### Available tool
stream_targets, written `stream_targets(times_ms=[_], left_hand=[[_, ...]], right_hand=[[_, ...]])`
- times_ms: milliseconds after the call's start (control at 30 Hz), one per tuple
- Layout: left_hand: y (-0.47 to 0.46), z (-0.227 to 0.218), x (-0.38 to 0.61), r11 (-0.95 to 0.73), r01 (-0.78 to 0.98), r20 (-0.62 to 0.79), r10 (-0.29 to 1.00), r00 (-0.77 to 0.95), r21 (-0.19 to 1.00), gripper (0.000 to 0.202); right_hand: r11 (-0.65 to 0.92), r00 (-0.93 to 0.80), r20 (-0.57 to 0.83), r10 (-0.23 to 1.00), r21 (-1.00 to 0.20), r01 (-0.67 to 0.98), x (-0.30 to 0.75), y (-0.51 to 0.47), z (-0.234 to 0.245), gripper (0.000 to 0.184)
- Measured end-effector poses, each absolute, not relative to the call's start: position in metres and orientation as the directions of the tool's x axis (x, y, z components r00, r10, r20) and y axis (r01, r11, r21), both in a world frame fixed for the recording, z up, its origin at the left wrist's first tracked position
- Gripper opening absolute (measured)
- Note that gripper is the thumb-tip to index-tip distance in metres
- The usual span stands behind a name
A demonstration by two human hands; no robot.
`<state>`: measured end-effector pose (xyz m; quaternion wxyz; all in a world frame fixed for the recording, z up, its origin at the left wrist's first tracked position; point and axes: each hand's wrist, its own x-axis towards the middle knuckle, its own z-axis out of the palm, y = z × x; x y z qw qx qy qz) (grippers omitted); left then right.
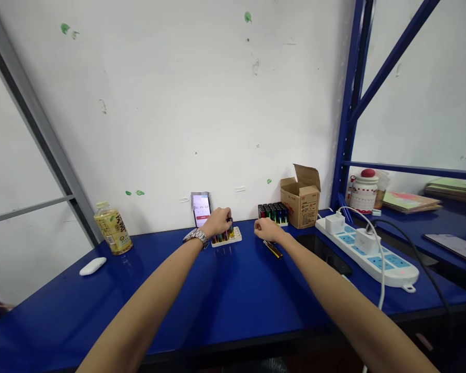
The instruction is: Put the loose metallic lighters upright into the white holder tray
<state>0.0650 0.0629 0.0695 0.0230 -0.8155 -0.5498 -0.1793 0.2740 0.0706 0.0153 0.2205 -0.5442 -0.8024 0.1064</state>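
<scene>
My left hand [218, 221], with a metal watch on its wrist, is closed around a lighter standing in a small white tray [236, 238] that holds several coloured lighters [222, 237]. My right hand [266, 228] rests as a loose fist on the blue table [225, 295], just right of that tray. A yellowish lighter [274, 250] lies on the table under the right wrist. Behind the right hand stands a second tray packed with several dark lighters [273, 212].
A phone [201, 208] leans on the wall behind the left hand. An open cardboard box [302, 199], a white power strip [368, 248] with plugs and cables, and a dark phone [326, 251] lie to the right. A tea bottle [112, 228] and white case [92, 266] sit left.
</scene>
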Motion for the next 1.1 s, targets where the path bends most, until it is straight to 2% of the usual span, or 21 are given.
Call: stream_targets(times_ms=[133,267,400,667,1000,1100], left_hand=[[0.066,0.072,0.066,-0.422,0.891,0.326,0.877,0.354,0.167,0.023],[0.072,0.073,0.068,-0.435,0.885,0.331,0.87,0.365,0.166,0.005],[0.077,0.07,0.069,-0.412,0.9,0.34,0.875,0.345,0.146,0.023],[0.068,0.062,0.073,-0.379,0.925,0.348,0.871,0.346,0.031,0.024],[0.066,0.066,0.073,-0.428,0.897,0.269,0.856,0.442,-0.113,0.026],[0.058,0.065,0.077,-0.419,0.897,0.282,0.852,0.442,-0.14,0.029]], right_hand=[[0.42,-0.357,0.227,0.906,-0.37,0.829,0.277,0.065,0.019,0.012],[0.446,-0.395,0.212,0.894,-0.314,0.838,0.28,0.059,0.025,0.013],[0.432,-0.399,0.177,0.9,-0.23,0.872,0.278,0.05,0.032,0.011],[0.307,-0.303,0.11,0.947,-0.021,0.952,0.259,0.026,0.032,0.03],[0.22,-0.22,-0.079,0.972,-0.008,0.976,0.246,0.02,0.039,0.051],[0.194,-0.194,-0.101,0.976,-0.01,0.981,0.245,0.018,0.039,0.05]])
